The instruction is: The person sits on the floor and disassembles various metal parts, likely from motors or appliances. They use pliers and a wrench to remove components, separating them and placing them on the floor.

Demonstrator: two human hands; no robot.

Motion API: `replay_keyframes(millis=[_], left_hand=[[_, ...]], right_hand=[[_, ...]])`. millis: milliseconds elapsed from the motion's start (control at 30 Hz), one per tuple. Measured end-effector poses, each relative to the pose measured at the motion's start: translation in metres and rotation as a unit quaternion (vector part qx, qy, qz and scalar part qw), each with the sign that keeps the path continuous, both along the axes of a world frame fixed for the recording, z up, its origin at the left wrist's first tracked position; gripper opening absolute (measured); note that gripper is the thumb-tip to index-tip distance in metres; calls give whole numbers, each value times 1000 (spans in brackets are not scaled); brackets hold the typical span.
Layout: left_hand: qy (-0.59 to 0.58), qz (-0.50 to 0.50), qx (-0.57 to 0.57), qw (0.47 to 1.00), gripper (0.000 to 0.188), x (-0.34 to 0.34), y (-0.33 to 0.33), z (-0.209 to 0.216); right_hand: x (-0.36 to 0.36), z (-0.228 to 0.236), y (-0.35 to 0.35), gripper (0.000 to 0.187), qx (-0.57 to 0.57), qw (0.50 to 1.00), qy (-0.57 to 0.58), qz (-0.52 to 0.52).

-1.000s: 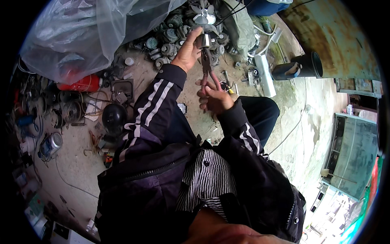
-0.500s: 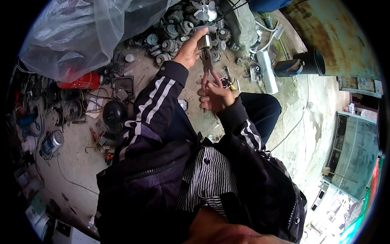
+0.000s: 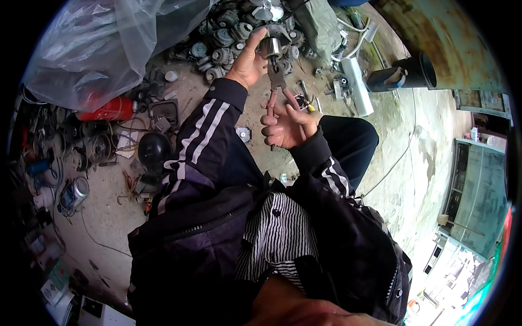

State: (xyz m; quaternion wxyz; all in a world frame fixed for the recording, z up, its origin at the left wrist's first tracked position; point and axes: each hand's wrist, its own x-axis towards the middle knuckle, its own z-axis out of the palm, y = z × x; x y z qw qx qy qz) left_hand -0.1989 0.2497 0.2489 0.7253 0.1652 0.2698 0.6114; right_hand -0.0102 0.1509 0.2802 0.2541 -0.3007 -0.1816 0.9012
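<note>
My left hand [image 3: 247, 64] is closed around a shiny metal cylinder [image 3: 271, 46], thumb along its far side. From the cylinder's near end a short dark piece, perhaps a shaft, sticks out. The jaws of a pair of pliers [image 3: 278, 80] meet it there; whether they grip it is too small to tell. Worn reddish handles, spread apart, run back into my right hand [image 3: 291, 125], whose fingers wrap round them. Beyond the cylinder lies a heap of dirty small motors [image 3: 223, 37], with a silver fan blade [image 3: 266, 11] on top.
Clear plastic sheeting [image 3: 92, 54] covers the far left, above a red cylinder [image 3: 109, 110]. Black round housing [image 3: 154, 148] and a metal tray [image 3: 164, 114] lie left. On the right are loose tools [image 3: 311, 103], a white tube [image 3: 356, 87] and a black bucket [image 3: 421, 70].
Both hands have shifted slightly, the cylinder moving a little away and left with the pliers at its end. The view has turned slightly. Both grips persist.
</note>
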Motion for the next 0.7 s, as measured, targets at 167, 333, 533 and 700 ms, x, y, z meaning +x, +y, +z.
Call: replay_keyframes(millis=[167,333,533,700], left_hand=[[184,136,52,972,41,12,-5,13],[129,82,-39,987,38,7,-3,3],[-21,-18,11,1000,48,8,2,3],[182,155,31,971,35,17,-1,9]], right_hand=[[14,-36,13,53,312,881,-350,66],[7,-27,21,54,281,887,-352,101],[1,12,-3,63,-50,997,48,-17],[12,-49,15,54,532,639,-556,3]])
